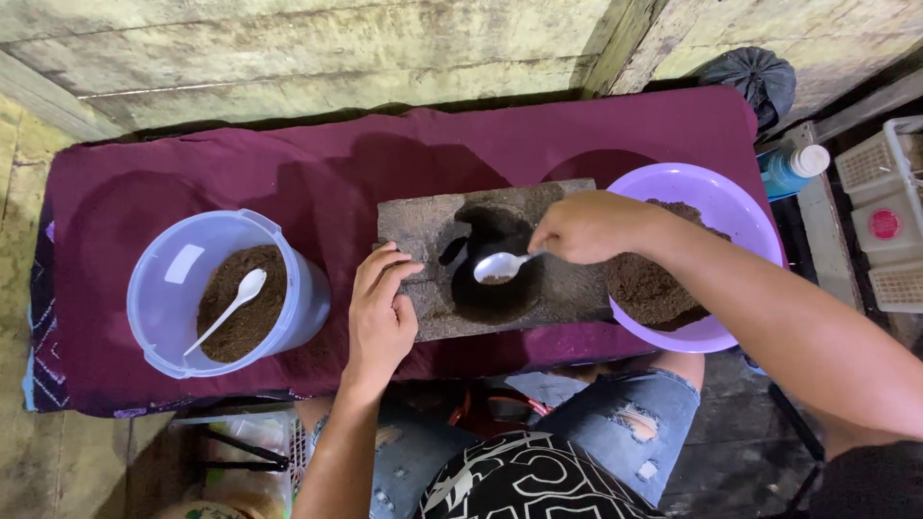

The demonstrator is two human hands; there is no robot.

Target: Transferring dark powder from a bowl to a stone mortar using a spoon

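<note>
The right hand pinches a metal spoon over the stone mould's dark hollow, seemingly barely filled. The left hand lies open, steadying the mould. The purple bowl holds plenty of brown powder.

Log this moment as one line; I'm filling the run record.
left hand: flat on grey stone mould block | right hand: grip on metal spoon over mould hollow | purple plastic bowl: dark powder

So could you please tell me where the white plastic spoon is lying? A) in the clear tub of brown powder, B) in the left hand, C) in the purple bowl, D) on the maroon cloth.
A: the white plastic spoon lies on the brown powder inside the clear tub.
</note>
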